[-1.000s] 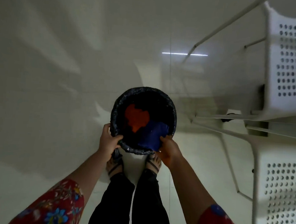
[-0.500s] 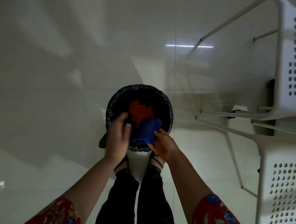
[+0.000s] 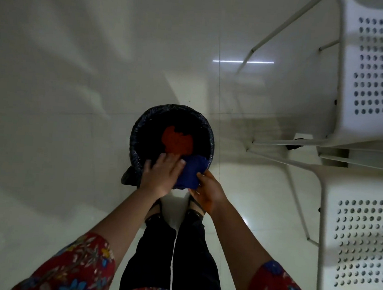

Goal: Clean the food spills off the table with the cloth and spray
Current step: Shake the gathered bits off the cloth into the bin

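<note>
Left hand (image 3: 161, 176), gripping the bin (image 3: 177, 109) rim a second ago, is now pressing flat-fingered on the blue cloth (image 3: 192, 173), which my right hand (image 3: 207, 191) is gripping over the bin; I am probably brushing spills off.

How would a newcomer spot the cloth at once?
Left of the white chairs, a round black-lined bin stands on the floor. At its near rim, the right hand holds the cloth under the left hand. It is dark blue, unlike the orange-red lump inside.
</note>
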